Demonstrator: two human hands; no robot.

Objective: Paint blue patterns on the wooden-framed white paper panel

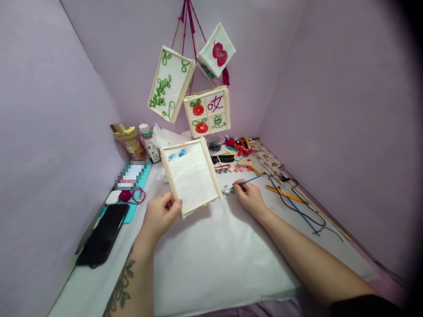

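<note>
My left hand (pixel 164 212) pinches the lower left edge of a wood-framed white panel (pixel 193 178), holding it tilted above the table. Blue dabs of paint mark the panel's upper left; the rest of its face is white. To its right, my right hand (pixel 247 196) is closed around a thin blue paintbrush (pixel 253 179), whose handle points up to the right. The brush tip is low, close to small paint pots, and too small to make out clearly. Behind these pots lies a row of coloured paint pots (pixel 236 169).
Decorated lantern boxes (pixel 172 83) hang from magenta cords above the table. A black phone (pixel 105 235), magenta yarn (pixel 125 196) and bottles (pixel 150 143) stand or lie left. Black-handled pliers (pixel 223 157), a glue gun (pixel 249 167), its cable and a yellow cutter (pixel 286 193) lie right.
</note>
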